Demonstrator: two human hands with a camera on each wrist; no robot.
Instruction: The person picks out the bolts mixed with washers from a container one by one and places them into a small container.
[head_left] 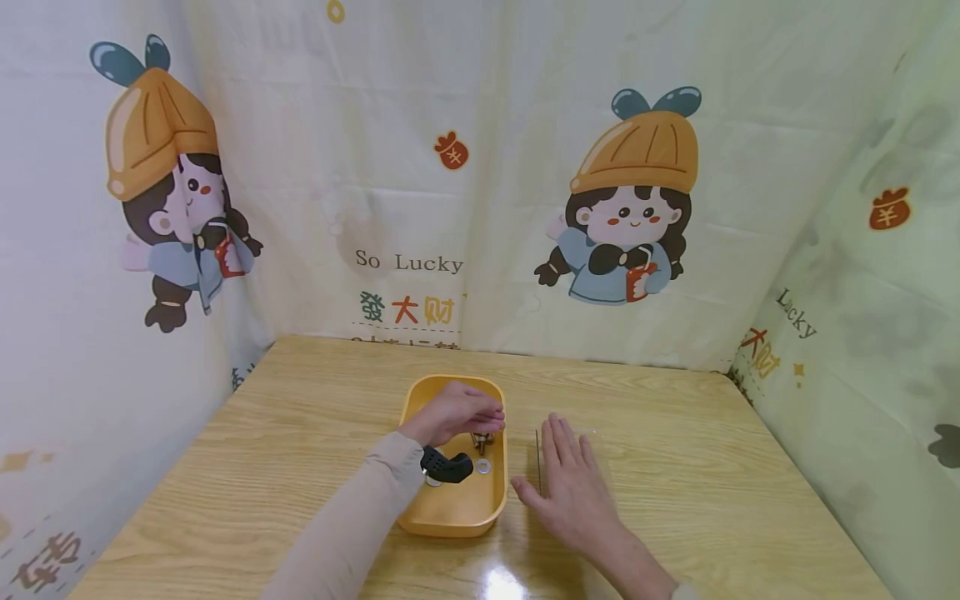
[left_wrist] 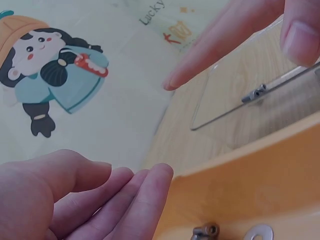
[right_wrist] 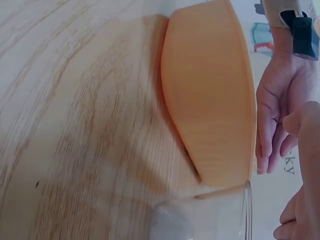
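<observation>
My left hand [head_left: 467,410] hovers over a yellow-orange plastic bin [head_left: 450,530], its fingers extended together and nothing visible in them. Inside the bin lie small metal fittings [head_left: 482,442] and a flat washer [head_left: 483,467]; the left wrist view shows the washer [left_wrist: 260,233] close up. To the bin's right, my right hand [head_left: 573,492] is spread palm down above a clear plastic box [right_wrist: 220,220]. Whether it touches the box I cannot tell. A small metal fitting [left_wrist: 256,93] appears at the clear box's edge in the left wrist view.
A wooden table [head_left: 315,433] carries both containers. Patterned cloth [head_left: 495,208] hangs behind it and along both sides. A black wrist camera [head_left: 447,466] on the left wrist hides part of the bin.
</observation>
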